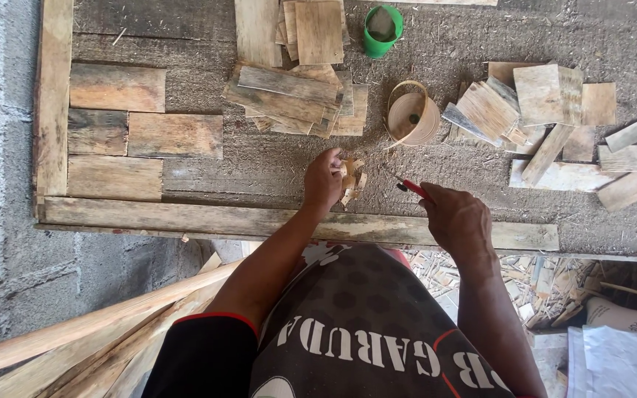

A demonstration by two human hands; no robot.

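small pale wood pieces (pixel 349 180) | clustered on workbench | red-handled tool (pixel 411 189) | tilted

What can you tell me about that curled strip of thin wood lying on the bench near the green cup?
The coil of thin wood strip is pale tan, looks like veneer, and is wound into a loose open ring lying on the dusty workbench. Sawdust shows through its hollow middle. It lies below the green cup, between two piles of flat wood offcuts. Neither hand touches it; the left hand is nearest.
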